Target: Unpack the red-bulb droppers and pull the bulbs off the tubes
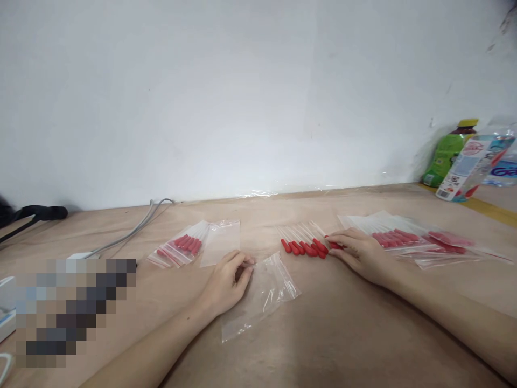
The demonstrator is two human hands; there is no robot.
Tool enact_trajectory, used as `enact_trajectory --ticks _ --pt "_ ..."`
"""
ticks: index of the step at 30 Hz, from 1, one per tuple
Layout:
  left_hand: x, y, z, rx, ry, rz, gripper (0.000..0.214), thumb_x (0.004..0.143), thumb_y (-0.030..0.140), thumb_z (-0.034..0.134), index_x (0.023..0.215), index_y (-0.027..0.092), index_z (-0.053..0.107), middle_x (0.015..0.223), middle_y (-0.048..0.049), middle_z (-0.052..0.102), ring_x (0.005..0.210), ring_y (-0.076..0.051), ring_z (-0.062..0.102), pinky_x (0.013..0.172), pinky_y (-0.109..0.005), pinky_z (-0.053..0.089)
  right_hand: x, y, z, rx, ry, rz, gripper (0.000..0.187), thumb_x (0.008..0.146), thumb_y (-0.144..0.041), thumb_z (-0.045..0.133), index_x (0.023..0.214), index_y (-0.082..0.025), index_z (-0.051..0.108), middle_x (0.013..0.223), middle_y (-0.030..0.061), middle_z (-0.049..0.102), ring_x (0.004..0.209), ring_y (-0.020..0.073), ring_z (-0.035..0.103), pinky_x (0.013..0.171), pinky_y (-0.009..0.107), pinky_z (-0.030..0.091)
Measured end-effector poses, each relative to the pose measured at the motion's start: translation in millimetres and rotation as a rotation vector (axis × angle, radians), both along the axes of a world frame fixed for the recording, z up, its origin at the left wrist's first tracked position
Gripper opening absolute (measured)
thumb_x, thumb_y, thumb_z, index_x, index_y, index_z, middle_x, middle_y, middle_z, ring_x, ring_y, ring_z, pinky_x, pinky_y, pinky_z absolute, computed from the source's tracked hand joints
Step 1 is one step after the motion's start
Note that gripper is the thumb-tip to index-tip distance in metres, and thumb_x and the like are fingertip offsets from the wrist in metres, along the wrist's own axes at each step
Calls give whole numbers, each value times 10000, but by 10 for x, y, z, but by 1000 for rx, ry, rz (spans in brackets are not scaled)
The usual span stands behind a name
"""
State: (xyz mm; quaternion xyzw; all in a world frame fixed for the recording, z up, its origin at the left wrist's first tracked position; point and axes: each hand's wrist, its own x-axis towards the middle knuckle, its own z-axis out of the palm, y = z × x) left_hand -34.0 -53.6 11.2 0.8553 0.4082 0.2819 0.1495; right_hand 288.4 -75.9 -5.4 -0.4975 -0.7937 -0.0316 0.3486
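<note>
My left hand (228, 283) rests on the wooden table (343, 334), its fingers curled and pinching the edge of an empty clear zip bag (262, 296). To the right, my right hand (357, 250) lies with its fingers closed on a red-tipped clear dropper at the right end of a loose row of droppers (305, 242). Left of the row lie a filled bag of droppers (181, 248) and another empty bag (221, 242).
Several filled bags of droppers (407, 240) are piled at the right. A green bottle (448, 153) and a tilted clear bottle (472, 167) stand at the far right by the white wall. Grey cables (137, 226) and a blurred patch lie at the left.
</note>
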Motion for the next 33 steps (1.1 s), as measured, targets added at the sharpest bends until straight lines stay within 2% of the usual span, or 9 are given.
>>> enact_trajectory --ticks 4,10,13,18,21,26,29,31,33 --pt "13 14 33 -49 16 63 140 781 259 517 897 181 533 838 -27 580 656 -130 537 582 -255 435 -45 -17 -9 -43 75 4 240 851 -287 425 975 -208 614 975 67 638 896 192 581 794 360 475" --pt "52 -52 107 -195 122 54 192 784 245 479 969 196 457 709 24 533 603 -121 505 546 -230 394 -34 24 -124 85 94 -42 193 833 -285 461 926 -208 611 913 60 636 872 189 582 776 342 475" --pt "26 -17 137 -132 68 51 149 814 225 426 961 204 425 673 40 506 602 -117 500 556 -222 387 -38 23 -159 74 59 -16 194 823 -280 481 949 -207 607 928 62 628 848 179 587 754 326 486" --pt "-199 360 213 187 -40 325 185 824 208 406 959 204 533 731 12 497 606 -115 515 579 -230 400 -62 25 -152 74 103 -29 195 832 -266 453 917 -201 616 899 58 632 796 159 597 698 293 496" --pt "-369 628 184 296 49 447 245 830 205 392 920 195 619 758 -22 508 673 -135 545 641 -244 431 -71 38 -138 69 172 -122 192 819 -289 465 878 -202 625 854 45 646 742 155 605 621 272 497" --pt "-524 781 108 350 201 532 295 831 283 406 985 177 635 852 -91 544 846 -229 539 806 -366 405 -67 53 -140 46 293 -309 194 795 -326 493 841 -200 633 784 38 661 663 152 611 592 272 494" --pt "-633 780 184 394 305 690 316 827 328 393 980 194 635 982 -133 550 975 -308 486 853 -467 342 -55 66 -164 11 309 -355 199 775 -349 515 835 -187 615 726 38 660 609 151 607 547 267 487" --pt "-754 802 259 347 397 817 332 800 381 421 993 209 629 1054 -141 549 1033 -340 457 856 -491 326 -47 77 -181 2 280 -345 208 767 -350 520 848 -179 606 710 39 656 602 154 605 521 264 478" --pt "-895 842 321 213 436 893 385 750 459 469 1002 212 623 1085 -146 552 1068 -358 445 863 -496 322 -41 83 -190 11 246 -319 213 772 -349 514 859 -176 602 727 42 654 611 154 602 514 263 474"
